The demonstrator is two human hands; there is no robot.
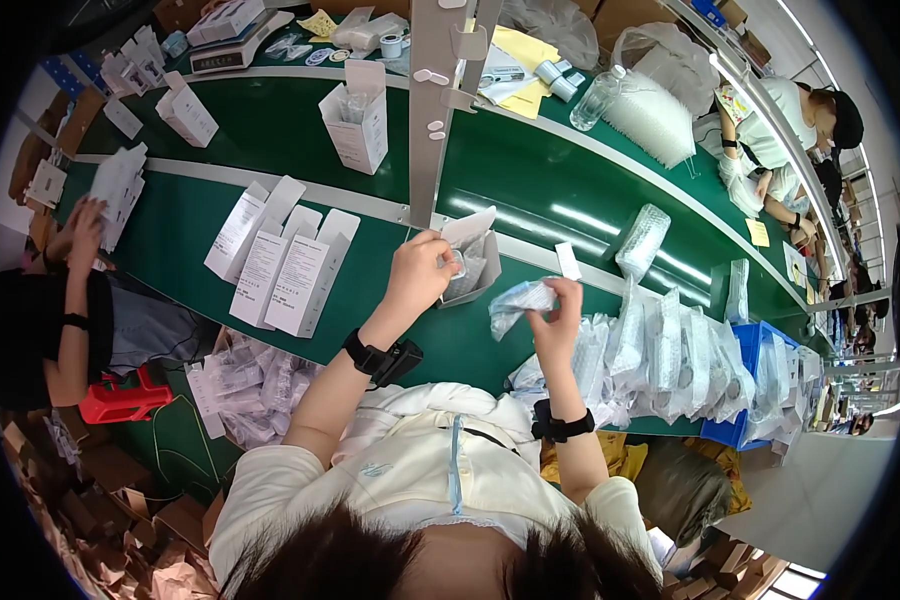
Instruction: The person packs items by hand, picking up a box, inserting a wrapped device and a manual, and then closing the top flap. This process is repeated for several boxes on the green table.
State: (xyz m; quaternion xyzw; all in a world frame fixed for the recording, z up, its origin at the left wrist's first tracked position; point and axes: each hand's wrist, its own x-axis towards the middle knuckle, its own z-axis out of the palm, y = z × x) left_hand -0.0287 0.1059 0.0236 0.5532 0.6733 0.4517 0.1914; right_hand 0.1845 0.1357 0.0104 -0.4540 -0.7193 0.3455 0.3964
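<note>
In front of me an open white carton [482, 283] stands on the green bench, its flap raised and clear bubble-wrapped stuff inside. My left hand [422, 268] is closed at the carton's left rim, fingers curled over its edge; part of the grip is hidden. To the right, my right hand [558, 318] pinches a crumpled clear-and-bluish plastic packet [520, 304], held above the bench and apart from the carton. A small white card or paper slip [567, 261] is just beyond the right fingertips. Several white cartons [288, 275] with printed sides stand left of my left hand.
Bubble-wrapped packages [660, 350] line the bench at right, beside a blue bin [755, 375]. A metal post [428, 120] rises beyond the carton. A conveyor [550, 210] runs behind. At left, another person's hand [88, 225] holds white cartons. Wrapped items [255, 385] lie below the bench edge.
</note>
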